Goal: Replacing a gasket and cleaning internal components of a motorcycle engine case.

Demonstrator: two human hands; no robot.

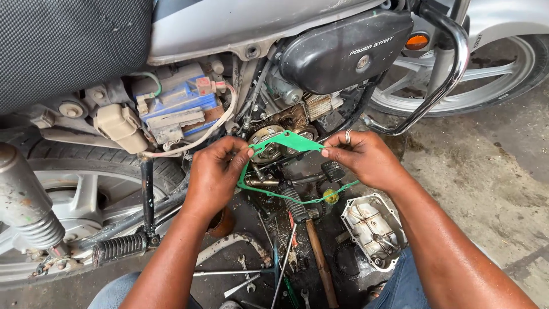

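A thin green gasket (289,141) hangs between both my hands in front of the open engine (274,143) of a motorcycle. My left hand (216,171) pinches the gasket's left side between thumb and fingers. My right hand (366,157), with a ring on one finger, pinches its upper right edge. The gasket's lower loop sags down toward the floor. Behind it the engine's exposed round clutch parts show, partly hidden by the gasket and my fingers.
A removed metal engine cover (373,229) lies on the floor at right. A hammer (317,252), spanners and other tools (251,274) lie below the engine. A footpeg (120,247), blue battery (180,106), black side panel (343,51) and crash bar (452,63) surround the opening.
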